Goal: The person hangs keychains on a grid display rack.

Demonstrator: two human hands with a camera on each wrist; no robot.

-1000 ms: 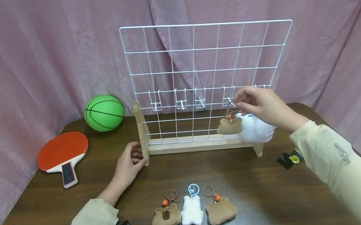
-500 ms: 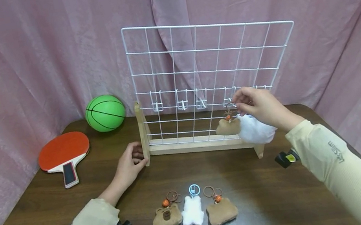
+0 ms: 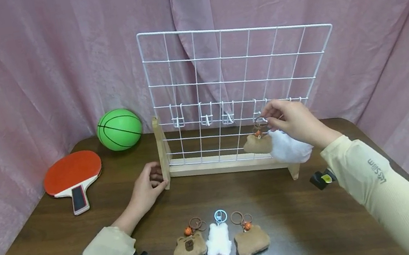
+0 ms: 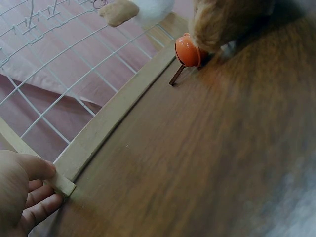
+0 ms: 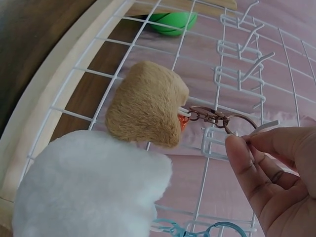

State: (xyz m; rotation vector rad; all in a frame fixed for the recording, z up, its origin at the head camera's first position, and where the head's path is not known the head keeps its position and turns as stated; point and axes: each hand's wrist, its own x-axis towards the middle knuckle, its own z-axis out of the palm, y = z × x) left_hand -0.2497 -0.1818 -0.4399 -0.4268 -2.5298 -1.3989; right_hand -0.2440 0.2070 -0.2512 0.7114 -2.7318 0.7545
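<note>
My right hand (image 3: 293, 124) pinches the copper-coloured ring (image 5: 236, 118) of a brown plush keychain (image 5: 148, 106) between thumb and forefinger. That ring is right at the tip of a white wire hook (image 5: 213, 143) on the white grid rack (image 3: 235, 68). Beside it hangs a white plush keychain (image 5: 89, 187) with a blue ring (image 5: 224, 228), partly behind my hand in the head view. At the rack's left end, my left hand (image 3: 145, 187) grips the foot of the wooden stand (image 4: 64, 183), thumb in front and fingers curled behind.
Several bare hooks (image 3: 206, 118) line the rack to the left. In front lie a brown bear keychain (image 3: 189, 247), a small white keychain (image 3: 218, 240) and another brown keychain (image 3: 252, 241). A green ball (image 3: 119, 129) and a red table tennis bat (image 3: 72, 172) lie at the left.
My right hand has shifted slightly left with the ring, and the brown plush has swung a little left. My left hand stays on the stand.
</note>
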